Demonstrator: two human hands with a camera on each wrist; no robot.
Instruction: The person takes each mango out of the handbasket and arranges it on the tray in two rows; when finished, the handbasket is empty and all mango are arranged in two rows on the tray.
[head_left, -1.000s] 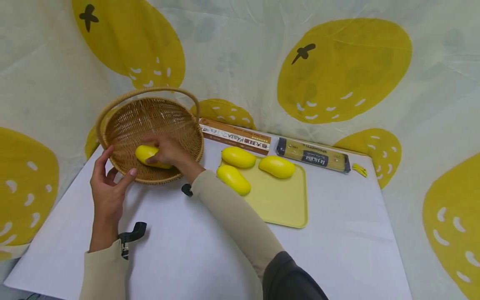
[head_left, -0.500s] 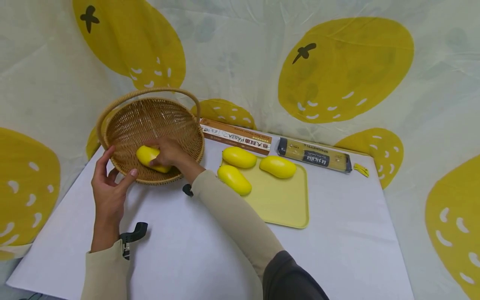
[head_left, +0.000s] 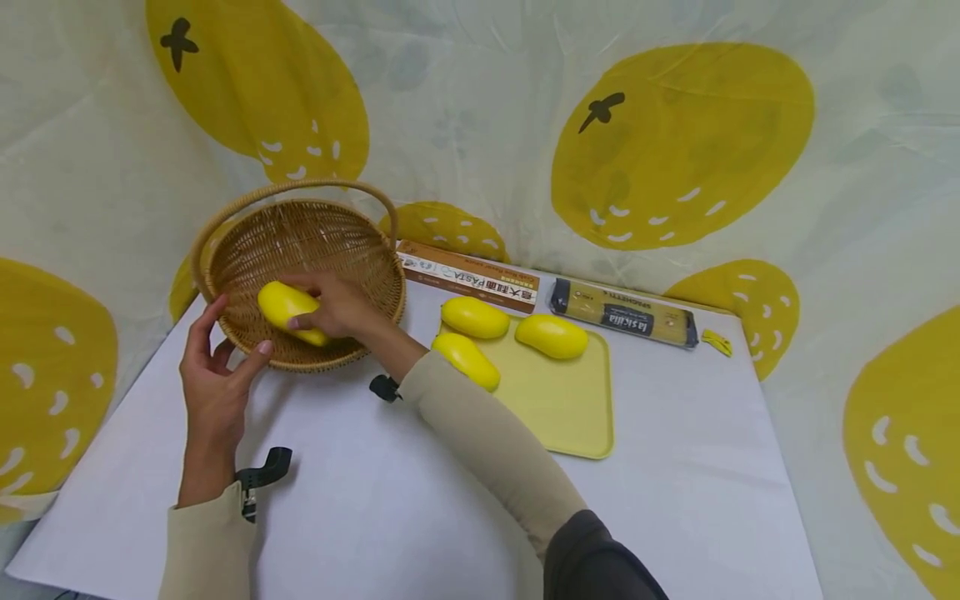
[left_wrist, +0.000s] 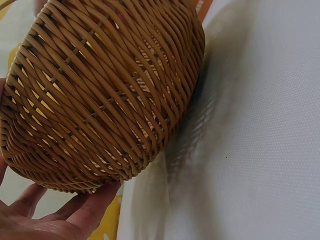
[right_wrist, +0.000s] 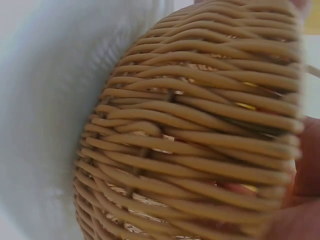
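A brown wicker basket [head_left: 322,229] with an arched handle stands at the far left of the table, its mouth tilted towards me. My left hand [head_left: 216,387] holds the near-left rim, thumb and fingers spread around it. In the left wrist view, fingers of the left hand [left_wrist: 65,220] touch the woven side [left_wrist: 110,95]. Reaching into the basket, my right hand [head_left: 339,307] grips a yellow mango [head_left: 278,302] near the front rim. The right wrist view is mostly filled by the basket wall [right_wrist: 195,135], which largely hides the mango; part of the right hand [right_wrist: 307,165] shows.
Three more mangoes [head_left: 551,336] lie at the far end of a pale yellow tray [head_left: 558,412]. Behind them lie a brown pasta box [head_left: 468,279] and a spaghetti packet [head_left: 624,312]. A small yellow item [head_left: 717,342] lies to its right. Printed cloth hangs behind the table.
The mango has shifted left inside the basket and looks slightly lifted, with my right hand moving along with it. My left hand stays on the rim.
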